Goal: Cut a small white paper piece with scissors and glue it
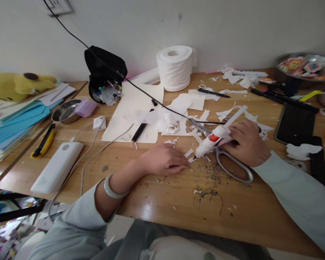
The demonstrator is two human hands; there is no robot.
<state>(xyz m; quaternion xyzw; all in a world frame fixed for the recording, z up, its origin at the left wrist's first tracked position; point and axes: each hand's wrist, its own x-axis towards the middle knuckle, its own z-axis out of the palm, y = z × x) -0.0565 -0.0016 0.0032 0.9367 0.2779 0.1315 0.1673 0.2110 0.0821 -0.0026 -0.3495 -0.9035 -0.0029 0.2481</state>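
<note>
Near the middle of the wooden table (162,202), your right hand (246,142) is closed around the grip of a white glue gun (215,139), its clear glue stick (235,115) jutting up and back toward the wall and its nozzle angled down to the left, just above the tabletop. Your left hand (165,159) lies palm down and loosely curled, fingertips pressed on a small paper scrap (191,159) that sits right at the nozzle; it grips nothing that you can make out, only pins the piece flat. A pair of scissors (230,162) lies under and just beside the gun, its grey loop handles toward you and its blades pointing away under your right hand. Dark specks and white snippets are scattered on the wood in front of both hands. Behind them is a heap of cut white paper (165,119) on a larger cream sheet (132,112), with a black marker (139,131) lying across it and a black cable (141,90) running over the pile toward the gun. Farther back stands a roll of tissue (174,66), and to your left lie a white power bank (56,166) and a yellow utility knife (43,141). A dark phone (295,124) lies to your right.
</note>
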